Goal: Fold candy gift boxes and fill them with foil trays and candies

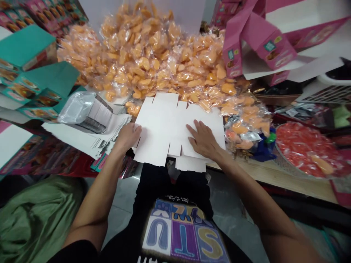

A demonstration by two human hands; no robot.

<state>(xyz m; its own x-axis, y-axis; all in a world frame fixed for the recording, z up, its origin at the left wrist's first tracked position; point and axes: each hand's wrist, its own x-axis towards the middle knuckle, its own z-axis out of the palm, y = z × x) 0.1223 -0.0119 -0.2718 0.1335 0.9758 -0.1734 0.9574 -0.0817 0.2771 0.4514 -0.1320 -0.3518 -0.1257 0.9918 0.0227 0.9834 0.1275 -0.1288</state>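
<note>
If the right hand, fingers apart, bears down, the flat white cardboard blank could crease over the pale wooden surface's front edge; the left hand's grip is unclear.

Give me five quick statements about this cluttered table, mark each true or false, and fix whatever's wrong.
1. The right hand rests on a flat white carton blank. True.
2. Nested silvery trays stand right of the blank. False: they stand left of it.
3. Bagged orange pieces lie heaped beyond the blank. True.
4. The left hand holds a pink box. False: it touches the blank's left edge.
5. Red packets fill a round basket. True.
</note>
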